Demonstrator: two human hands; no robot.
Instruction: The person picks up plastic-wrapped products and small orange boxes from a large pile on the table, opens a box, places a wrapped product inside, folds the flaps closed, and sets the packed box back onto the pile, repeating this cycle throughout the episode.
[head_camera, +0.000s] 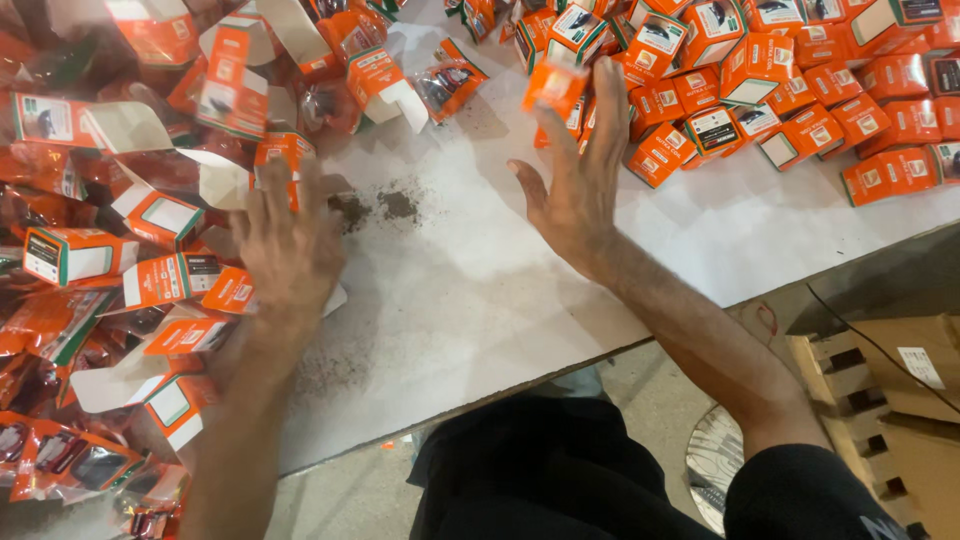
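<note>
My left hand (290, 250) lies with its fingers spread on a heap of flat and half-folded orange-and-white cartons (170, 280) at the left of the white table (470, 290). Its fingertips touch one small orange carton (283, 150), and motion blur hides any grip. My right hand (580, 190) is flat and open over the table's middle, fingers stretched towards a pile of closed orange boxes (800, 90) at the far right. A blurred orange box (555, 85) sits just off its fingertips, not held.
Clear packets with dark items (450, 82) lie among the cartons at the back and at the lower left (70, 460). Dark smudges (375, 207) mark the tabletop. A wooden pallet with brown cardboard (890, 400) stands on the floor at the right.
</note>
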